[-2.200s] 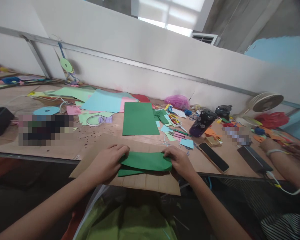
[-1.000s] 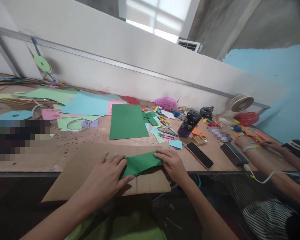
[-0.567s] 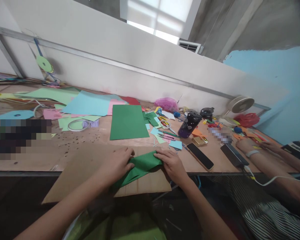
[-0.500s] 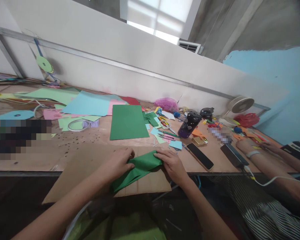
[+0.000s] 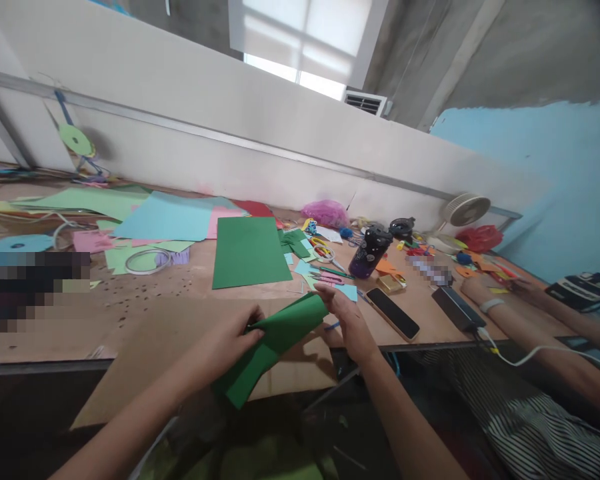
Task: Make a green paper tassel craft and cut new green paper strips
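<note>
A folded sheet of green paper is raised at a tilt above a piece of brown cardboard. My left hand pinches it at the upper left edge, thumb on top. A narrower folded flap of the paper hangs down toward the lower left. At the right end is my right hand, its fingers stretched out against the paper's upper corner and not closed round it. Beyond the cardboard, a flat green sheet lies on the table.
Coloured sheets lie at the back left. A black tumbler, a phone, scissors and a black box with a white cable are to the right. Another person's hands rest farther right. The cardboard overhangs the table edge.
The green paper has been lifted and tilted up off the cardboard, and its lower flap has swung down. My right hand has loosened and turned more upright. The view has shifted slightly.
</note>
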Action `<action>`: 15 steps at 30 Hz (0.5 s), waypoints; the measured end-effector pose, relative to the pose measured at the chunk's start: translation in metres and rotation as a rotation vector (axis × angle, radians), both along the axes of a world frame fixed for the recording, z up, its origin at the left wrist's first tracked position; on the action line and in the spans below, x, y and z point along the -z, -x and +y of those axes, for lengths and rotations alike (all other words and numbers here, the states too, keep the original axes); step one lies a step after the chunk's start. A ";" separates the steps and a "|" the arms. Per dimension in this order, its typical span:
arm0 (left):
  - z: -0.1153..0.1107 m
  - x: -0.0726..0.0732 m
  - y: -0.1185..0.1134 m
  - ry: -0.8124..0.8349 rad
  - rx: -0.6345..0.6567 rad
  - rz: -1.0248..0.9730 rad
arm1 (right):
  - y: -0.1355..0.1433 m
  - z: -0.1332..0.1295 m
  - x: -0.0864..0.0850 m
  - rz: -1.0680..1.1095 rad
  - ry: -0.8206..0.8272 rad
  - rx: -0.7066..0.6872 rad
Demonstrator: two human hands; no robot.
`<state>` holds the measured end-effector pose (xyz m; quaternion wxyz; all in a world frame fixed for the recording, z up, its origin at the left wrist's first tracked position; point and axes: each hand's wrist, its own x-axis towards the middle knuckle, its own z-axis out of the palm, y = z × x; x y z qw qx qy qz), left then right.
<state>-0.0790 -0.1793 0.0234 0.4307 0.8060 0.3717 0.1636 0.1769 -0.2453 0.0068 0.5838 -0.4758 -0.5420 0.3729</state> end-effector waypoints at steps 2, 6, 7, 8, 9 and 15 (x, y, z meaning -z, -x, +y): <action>-0.004 -0.002 0.001 0.013 0.001 -0.031 | 0.006 -0.001 -0.005 0.035 -0.005 -0.029; -0.012 -0.006 0.001 0.052 0.001 -0.090 | 0.014 -0.003 -0.016 0.016 0.056 -0.029; -0.014 -0.007 0.001 0.062 -0.007 -0.099 | 0.015 -0.003 -0.018 0.027 0.066 -0.024; -0.016 -0.009 0.001 0.071 -0.018 -0.106 | 0.017 -0.003 -0.020 0.045 0.074 -0.020; -0.017 -0.010 0.001 0.082 -0.031 -0.109 | 0.018 -0.003 -0.022 0.067 0.080 -0.015; -0.020 -0.006 0.006 0.253 -0.003 -0.201 | 0.024 -0.003 -0.029 0.142 0.144 0.020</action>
